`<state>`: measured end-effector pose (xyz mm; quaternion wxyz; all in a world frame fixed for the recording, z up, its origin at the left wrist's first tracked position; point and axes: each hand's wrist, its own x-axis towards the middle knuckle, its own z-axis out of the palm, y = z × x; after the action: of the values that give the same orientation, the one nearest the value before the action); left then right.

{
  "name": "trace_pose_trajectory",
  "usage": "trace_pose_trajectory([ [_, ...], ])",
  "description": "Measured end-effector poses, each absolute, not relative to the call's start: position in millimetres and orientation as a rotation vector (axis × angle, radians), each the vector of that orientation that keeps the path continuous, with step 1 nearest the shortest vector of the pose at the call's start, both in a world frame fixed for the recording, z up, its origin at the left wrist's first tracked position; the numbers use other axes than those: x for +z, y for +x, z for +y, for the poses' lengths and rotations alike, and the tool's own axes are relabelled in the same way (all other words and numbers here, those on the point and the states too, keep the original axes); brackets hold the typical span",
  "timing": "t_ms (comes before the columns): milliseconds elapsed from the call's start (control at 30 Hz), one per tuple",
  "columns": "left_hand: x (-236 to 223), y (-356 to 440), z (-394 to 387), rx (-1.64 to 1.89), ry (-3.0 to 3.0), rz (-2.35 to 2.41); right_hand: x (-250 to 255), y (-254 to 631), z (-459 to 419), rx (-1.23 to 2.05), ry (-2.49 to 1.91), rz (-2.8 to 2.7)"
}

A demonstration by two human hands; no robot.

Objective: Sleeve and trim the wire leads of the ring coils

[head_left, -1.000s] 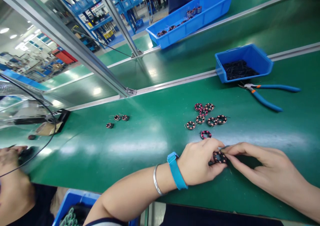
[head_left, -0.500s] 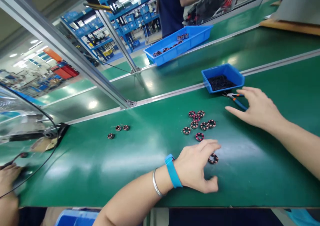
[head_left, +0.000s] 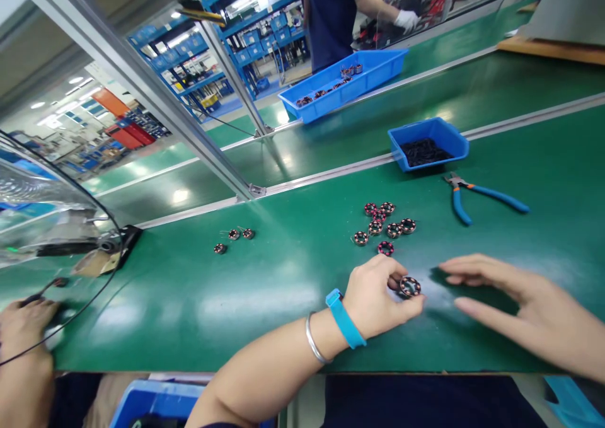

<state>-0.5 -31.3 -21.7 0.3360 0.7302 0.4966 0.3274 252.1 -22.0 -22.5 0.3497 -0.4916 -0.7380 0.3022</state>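
My left hand point(head_left: 375, 297), with a blue wristband and a silver bangle, has its thumb and fingers closed around a small copper-wound stator point(head_left: 410, 287) just above or on the green table. To its right, my right hand point(head_left: 513, 305) is open and holds nothing, its fingers pointing toward the stator. Beyond the left hand lies a loose group of several similar stators point(head_left: 394, 230), some with thin wire ends sticking out. A red-wound stator point(head_left: 386, 248) is closest to my left fingers. Blue-handled cutting pliers point(head_left: 491, 195) lie spread, past my right hand.
A blue bin point(head_left: 428, 145) of black pieces stands at the table's rail. Three stators point(head_left: 234, 234) lie to the left. Farther back is a long blue tray point(head_left: 345, 87) with stators, near a gloved co-worker point(head_left: 331, 18). Another person's hand point(head_left: 28, 321) is at far left.
My left hand has closed on the stator that lay beside its fingers. My right hand has moved from beside the pliers toward me, uncovering them.
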Motion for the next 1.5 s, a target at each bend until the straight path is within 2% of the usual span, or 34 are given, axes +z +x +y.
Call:
trace_pose_trajectory([
  [200, -18, 8, -36, 0.964, 1.513, 1.275, -13, 197, -27, 0.987, -1.288, -1.825],
  [400, -13, 7, -38, 0.923, 1.365, 1.248, -10, 215, -8, 1.089, -1.349, -1.677],
  [533, -14, 8, -36, 0.951, 1.284, 1.226, -7, 215, -21, 1.130, -1.353, -1.798],
  [700, -13, 9, -37, 0.947, 1.296, 1.177, 0, 210, -10, 1.223, -1.302, -1.791],
  [1000, -13, 9, -37, 0.969, 1.288, 1.179, -8, 205, -18, 1.122, -1.300, -1.735],
  [1167, -11, 7, -37, 0.968, 1.325, 1.185, -6, 205, -8, 1.213, -1.366, -1.427],
  [1367, -12, 7, -39, 1.014, 1.418, 1.163, -3, 191, -10, 1.310, -1.310, -1.460],
  [1500, -12, 7, -40, 0.985, 1.341, 1.147, -10, 201, 0, 1.284, -1.353, -1.291],
])
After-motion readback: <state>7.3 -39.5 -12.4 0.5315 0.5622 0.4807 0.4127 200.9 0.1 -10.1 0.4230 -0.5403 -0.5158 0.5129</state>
